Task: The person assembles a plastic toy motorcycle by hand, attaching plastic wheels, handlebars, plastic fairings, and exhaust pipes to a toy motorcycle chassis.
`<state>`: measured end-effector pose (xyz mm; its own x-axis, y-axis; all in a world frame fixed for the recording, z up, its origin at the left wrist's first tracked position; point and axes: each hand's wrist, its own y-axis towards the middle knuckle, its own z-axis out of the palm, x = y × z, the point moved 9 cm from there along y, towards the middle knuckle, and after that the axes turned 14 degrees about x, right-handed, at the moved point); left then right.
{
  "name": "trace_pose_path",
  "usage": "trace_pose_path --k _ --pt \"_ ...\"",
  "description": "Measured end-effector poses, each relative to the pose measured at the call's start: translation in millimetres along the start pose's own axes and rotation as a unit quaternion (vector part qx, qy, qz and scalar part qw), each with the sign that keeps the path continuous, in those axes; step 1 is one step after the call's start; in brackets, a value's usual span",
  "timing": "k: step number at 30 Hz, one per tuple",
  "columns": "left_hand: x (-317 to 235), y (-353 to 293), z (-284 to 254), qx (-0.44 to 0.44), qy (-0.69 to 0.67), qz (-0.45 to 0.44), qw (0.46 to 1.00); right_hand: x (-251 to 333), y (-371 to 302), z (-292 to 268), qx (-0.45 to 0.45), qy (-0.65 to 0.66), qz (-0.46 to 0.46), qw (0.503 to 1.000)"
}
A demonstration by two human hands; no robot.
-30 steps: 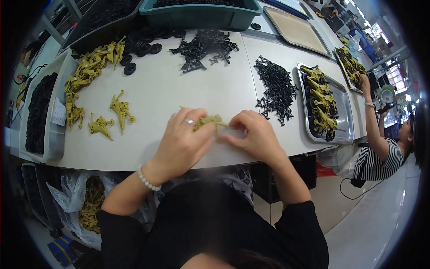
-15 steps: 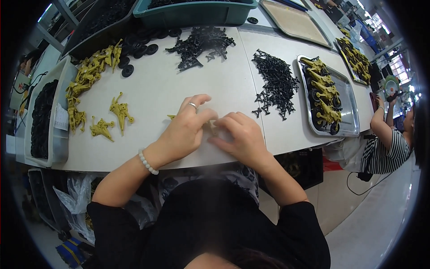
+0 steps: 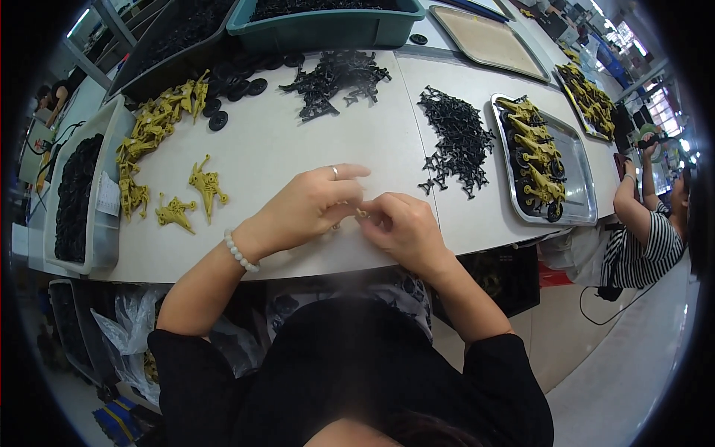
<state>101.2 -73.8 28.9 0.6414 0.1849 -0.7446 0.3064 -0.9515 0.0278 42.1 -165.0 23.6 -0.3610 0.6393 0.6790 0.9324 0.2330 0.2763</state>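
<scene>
My left hand (image 3: 316, 200) and my right hand (image 3: 408, 229) meet over the front middle of the table, their fingertips curled together. Between them shows a little of a small yellow plastic part (image 3: 363, 213), most of it hidden by the fingers. Both hands are closed on it, though my left index finger stretches out past the grip. To the left of my hands lie two loose yellow toy-like frames (image 3: 206, 188), several-pronged and apart from the heap behind them.
Black wheels (image 3: 237, 89), a pile of black forked parts (image 3: 335, 78) and small black T-shaped pieces (image 3: 458, 138) lie farther back. A metal tray (image 3: 585, 179) holds yellow assemblies with wheels. Left stands a white bin (image 3: 104, 216). A co-worker in stripes (image 3: 648, 246) sits right.
The yellow tip that stuck out left of my left hand is now hidden. My left fingers have shifted slightly, and my right fingers have curled in closer on the part.
</scene>
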Motion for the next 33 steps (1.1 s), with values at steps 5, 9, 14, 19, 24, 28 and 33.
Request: trace_pose_path --k 5,9,14,19,24,28,33 --pt "-17.4 -11.9 -18.5 -0.105 0.023 0.068 0.992 -8.4 -0.2 -7.8 -0.003 0.031 0.042 0.999" --pt "-37.2 -45.3 -81.8 -0.292 -0.066 0.167 0.94 -17.3 -6.6 -14.1 -0.015 0.006 0.099 0.995" --pt "18.7 -19.5 -68.5 -0.129 -0.042 -0.071 0.988 -24.5 -4.5 -26.5 -0.03 -0.012 0.101 0.994" --pt "34.7 -15.1 -36.0 -0.027 0.146 -0.042 0.988 -22.4 -7.1 -25.6 0.053 -0.131 0.068 0.988" --pt "35.5 -18.0 -60.8 -0.03 0.142 -0.088 0.986 -42.1 38.8 -63.7 0.055 -0.16 0.063 0.984" --pt "55.2 -32.0 -112.8 -0.121 0.145 -0.224 0.956 -71.7 105.0 -66.0 0.088 -0.19 0.097 0.973" --pt "97.8 -88.2 -169.3 -0.235 0.27 -0.308 0.881 -102.6 152.9 -36.9 0.102 -0.202 0.109 0.968"
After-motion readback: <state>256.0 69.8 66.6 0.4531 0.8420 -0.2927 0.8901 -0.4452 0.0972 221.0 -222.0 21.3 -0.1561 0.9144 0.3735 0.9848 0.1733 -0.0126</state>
